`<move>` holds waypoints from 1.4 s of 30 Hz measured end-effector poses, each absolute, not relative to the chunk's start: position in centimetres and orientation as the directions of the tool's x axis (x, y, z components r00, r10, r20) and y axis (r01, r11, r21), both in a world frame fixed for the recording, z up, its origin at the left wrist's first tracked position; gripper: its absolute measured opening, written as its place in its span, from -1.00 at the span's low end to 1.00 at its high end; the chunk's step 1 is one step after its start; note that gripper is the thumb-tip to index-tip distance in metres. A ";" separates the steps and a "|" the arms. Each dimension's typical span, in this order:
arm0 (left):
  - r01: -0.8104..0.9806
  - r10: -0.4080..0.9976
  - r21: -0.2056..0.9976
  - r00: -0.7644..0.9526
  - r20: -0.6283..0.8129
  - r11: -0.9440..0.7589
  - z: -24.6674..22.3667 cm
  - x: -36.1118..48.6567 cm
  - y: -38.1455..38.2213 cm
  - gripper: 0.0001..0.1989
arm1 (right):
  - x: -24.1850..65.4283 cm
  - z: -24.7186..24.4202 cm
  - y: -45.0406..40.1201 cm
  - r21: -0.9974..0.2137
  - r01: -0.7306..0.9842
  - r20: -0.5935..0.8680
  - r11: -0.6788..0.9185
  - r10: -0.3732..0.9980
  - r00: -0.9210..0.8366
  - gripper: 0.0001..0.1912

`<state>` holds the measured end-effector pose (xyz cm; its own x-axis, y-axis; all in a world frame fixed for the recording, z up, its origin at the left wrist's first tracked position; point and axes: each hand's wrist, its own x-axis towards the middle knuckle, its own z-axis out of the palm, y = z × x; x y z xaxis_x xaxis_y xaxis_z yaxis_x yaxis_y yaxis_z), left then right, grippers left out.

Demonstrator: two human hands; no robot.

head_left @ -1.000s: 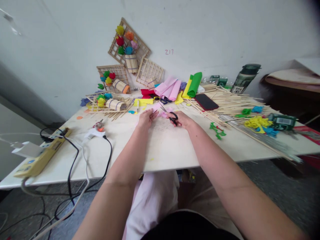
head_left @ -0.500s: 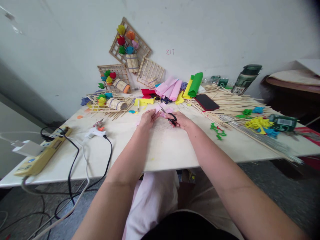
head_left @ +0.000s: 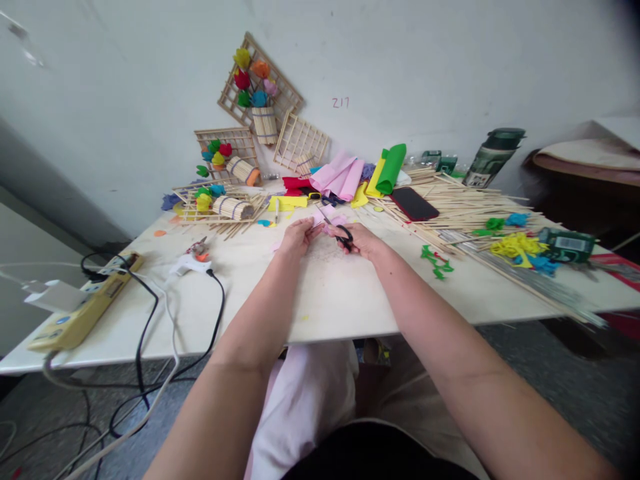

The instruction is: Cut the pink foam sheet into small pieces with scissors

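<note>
Black-handled scissors (head_left: 344, 237) are in my right hand (head_left: 361, 243), with fingers through the loops and the blades pointing up and left over the table. Facing it, my left hand (head_left: 299, 236) is closed, its fingertips pinching what looks like a small piece of pink paper (head_left: 319, 217) beside the blades. The pinched edge is small and partly hidden by the fingers. More pink paper scraps (head_left: 340, 220) lie just behind both hands.
Rolled pink paper (head_left: 337, 175), a green roll (head_left: 391, 169) and a phone (head_left: 414, 203) lie behind. Thin sticks (head_left: 465, 197) spread to the right. Stick lattices with paper flowers (head_left: 219, 155) stand at left. A glue gun (head_left: 191, 265) and power strip (head_left: 90, 303) trail cables.
Both hands stay in nearly the same place. The left fingers have shifted slightly near the scissor blades; the scissors have barely moved.
</note>
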<state>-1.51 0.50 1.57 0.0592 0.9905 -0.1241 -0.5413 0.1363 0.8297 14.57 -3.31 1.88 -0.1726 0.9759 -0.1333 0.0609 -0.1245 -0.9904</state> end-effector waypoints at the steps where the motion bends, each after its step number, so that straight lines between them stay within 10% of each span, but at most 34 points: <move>1: -0.541 0.991 0.830 0.062 -0.123 0.136 1.6 -1.5 0.5 -0.82 | 14.6 1.9 -3.3 -0.990 0.062 -0.134 -0.125 0.976 -0.172 -0.63; 42: -0.490 0.994 0.866 0.077 -0.073 0.101 1.7 -1.1 0.3 -0.86 | 14.5 3.3 -4.0 -0.990 0.108 -0.087 -0.086 0.996 -0.005 -0.72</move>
<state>-1.14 0.28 1.74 0.0765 0.9944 -0.0727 -0.4904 0.1010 0.8656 14.45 -3.97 3.35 -0.0050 0.9962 -0.0869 0.1076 -0.0859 -0.9905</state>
